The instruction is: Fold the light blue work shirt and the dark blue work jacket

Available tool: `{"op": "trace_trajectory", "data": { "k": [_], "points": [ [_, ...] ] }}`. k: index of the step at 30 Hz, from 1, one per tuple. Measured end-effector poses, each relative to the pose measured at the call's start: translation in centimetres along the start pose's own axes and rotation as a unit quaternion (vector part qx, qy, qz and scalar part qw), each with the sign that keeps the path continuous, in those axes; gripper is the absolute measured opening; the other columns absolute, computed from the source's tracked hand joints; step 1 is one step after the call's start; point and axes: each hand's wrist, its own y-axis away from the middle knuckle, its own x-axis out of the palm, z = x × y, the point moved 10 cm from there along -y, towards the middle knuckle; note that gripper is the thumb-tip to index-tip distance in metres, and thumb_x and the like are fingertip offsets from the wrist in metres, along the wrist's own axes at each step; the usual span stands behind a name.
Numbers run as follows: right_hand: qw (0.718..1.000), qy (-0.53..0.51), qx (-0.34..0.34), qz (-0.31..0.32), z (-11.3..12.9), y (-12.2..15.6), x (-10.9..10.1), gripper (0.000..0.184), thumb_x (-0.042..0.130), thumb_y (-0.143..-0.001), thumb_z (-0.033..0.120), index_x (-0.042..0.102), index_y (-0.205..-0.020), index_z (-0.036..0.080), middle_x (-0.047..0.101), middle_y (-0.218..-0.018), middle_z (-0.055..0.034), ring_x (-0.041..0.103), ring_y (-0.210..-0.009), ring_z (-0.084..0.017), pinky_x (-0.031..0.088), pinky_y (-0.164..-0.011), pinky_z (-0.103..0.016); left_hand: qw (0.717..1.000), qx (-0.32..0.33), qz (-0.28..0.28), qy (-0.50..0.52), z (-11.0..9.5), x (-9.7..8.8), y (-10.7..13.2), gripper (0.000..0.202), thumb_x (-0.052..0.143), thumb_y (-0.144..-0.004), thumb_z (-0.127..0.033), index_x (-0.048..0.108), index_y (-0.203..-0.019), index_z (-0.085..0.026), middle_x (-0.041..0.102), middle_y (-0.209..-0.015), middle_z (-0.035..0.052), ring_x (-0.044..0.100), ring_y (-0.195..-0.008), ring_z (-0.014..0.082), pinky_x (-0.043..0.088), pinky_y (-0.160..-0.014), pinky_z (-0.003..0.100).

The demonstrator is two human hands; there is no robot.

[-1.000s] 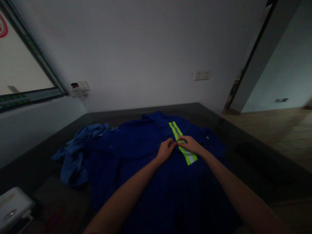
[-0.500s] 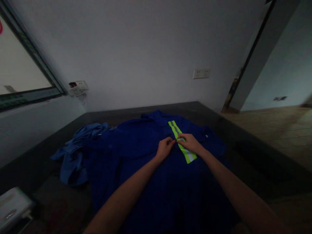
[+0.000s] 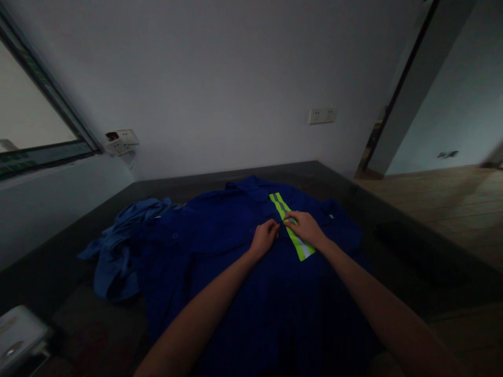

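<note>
A dark blue work jacket (image 3: 220, 225) lies spread out, its collar toward the wall. A yellow-green and silver reflective strip (image 3: 307, 251) runs across its chest at a slant. My left hand (image 3: 264, 238) pinches the jacket's cloth just left of the strip. Over the strip's middle, my right hand (image 3: 304, 228) is closed in a pinch at the strip's left edge, its fingertips close to those of the left. Whatever small part of the cloth sits between the fingertips is too dark to make out.
The jacket rests on a dark tabletop (image 3: 188, 180) against a pale wall. A crumpled lighter blue garment (image 3: 118, 256) lies at the left. A white device (image 3: 21, 332) stands at the lower left, and a dark flat item (image 3: 416, 251) at the right. Wall sockets (image 3: 322, 115) are behind.
The view has shifted slightly. My fingertips have drawn a little apart at the strip's left edge; both hands stay at the same spot on the jacket.
</note>
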Motion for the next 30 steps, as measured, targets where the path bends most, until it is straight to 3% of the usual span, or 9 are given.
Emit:
{"op": "trace_trajectory", "data": {
  "k": [10,15,20,25,30],
  "points": [
    [0.998,0.037,-0.02,-0.043,2.1,0.7,-1.3,0.014,0.056,-0.084,0.026,0.066,-0.092,0.02,0.07,-0.097,-0.005,0.062,-0.093,-0.021,0.042,-0.079,-0.028,0.993,-0.019,-0.045,-0.104,0.0,-0.5,0.1,0.021,0.042,-0.089,-0.032,0.05,-0.073,-0.021,0.052,-0.061,-0.0037,0.05,-0.058,0.0122,0.031,-0.056,0.021],
    [0.998,0.043,-0.05,-0.022,3.8,1.1,-0.9,0.014,0.054,-0.085,0.024,0.065,-0.09,0.02,0.07,-0.093,-0.0051,0.063,-0.087,-0.02,0.042,-0.074,-0.027,0.992,-0.029,-0.052,-0.109,0.3,-0.6,0.2,0.02,0.044,-0.087,-0.031,0.049,-0.071,-0.02,0.051,-0.059,-0.0041,0.049,-0.056,0.0118,0.027,-0.054,0.022],
    [0.999,0.024,-0.034,-0.026,3.8,1.1,-0.9,0.013,0.054,-0.083,0.022,0.064,-0.09,0.019,0.07,-0.091,-0.0054,0.064,-0.087,-0.02,0.042,-0.075,-0.026,0.997,0.003,-0.054,-0.049,0.0,-0.7,0.1,0.02,0.047,-0.086,-0.03,0.049,-0.069,-0.019,0.049,-0.059,-0.0048,0.048,-0.057,0.0104,0.03,-0.054,0.02],
    [0.998,0.041,-0.015,-0.042,3.5,1.1,-1.3,0.013,0.052,-0.084,0.023,0.063,-0.09,0.02,0.069,-0.092,-0.0057,0.063,-0.087,-0.02,0.041,-0.074,-0.026,0.998,0.064,-0.024,0.005,-1.5,-0.3,0.3,0.015,0.043,-0.088,-0.027,0.053,-0.081,-0.018,0.054,-0.068,-0.0031,0.05,-0.064,0.0106,0.035,-0.06,0.02],
    [0.996,0.064,-0.058,-0.018,5.0,1.5,-0.8,0.014,0.049,-0.087,0.022,0.061,-0.092,0.021,0.068,-0.092,-0.005,0.062,-0.086,-0.018,0.041,-0.073,-0.025,0.998,0.034,-0.025,0.038,-0.8,-0.3,0.1,0.012,0.043,-0.085,-0.02,0.053,-0.08,-0.017,0.055,-0.066,-0.0032,0.051,-0.062,0.0105,0.038,-0.06,0.019]
  ]
}}
